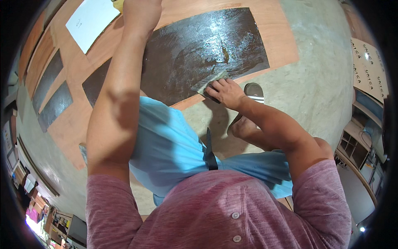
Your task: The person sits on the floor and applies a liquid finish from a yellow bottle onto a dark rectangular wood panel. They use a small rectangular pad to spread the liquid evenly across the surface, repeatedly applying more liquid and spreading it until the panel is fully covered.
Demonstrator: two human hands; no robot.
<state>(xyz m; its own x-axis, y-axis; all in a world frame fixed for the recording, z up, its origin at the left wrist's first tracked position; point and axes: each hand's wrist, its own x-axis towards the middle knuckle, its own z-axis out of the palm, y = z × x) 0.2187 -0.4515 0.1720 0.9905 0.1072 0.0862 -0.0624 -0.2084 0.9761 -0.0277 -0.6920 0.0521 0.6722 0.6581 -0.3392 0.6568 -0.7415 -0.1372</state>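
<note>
My right hand (224,91) grips a flat, grey-green scraper or pad (215,76), its fingers bent over it, on the lower edge of a glossy dark-coated sheet (178,54) lying on plywood (282,33). A thicker wet streak (225,54) shows on the coating just above it. My left hand (142,14) is at the top edge, beside a partly seen yellow object (117,6) and a white sheet (89,23); its fingers are cut off from view, so what it holds is unclear. My left forearm crosses the dark coated area.
More dark-coated pieces (56,106) lie at the left. My sandaled foot (253,91) is on the concrete floor (315,95). Lettered boards (365,70) and cubby shelving (350,145) stand at the right. Another person (25,186) is at the far lower left.
</note>
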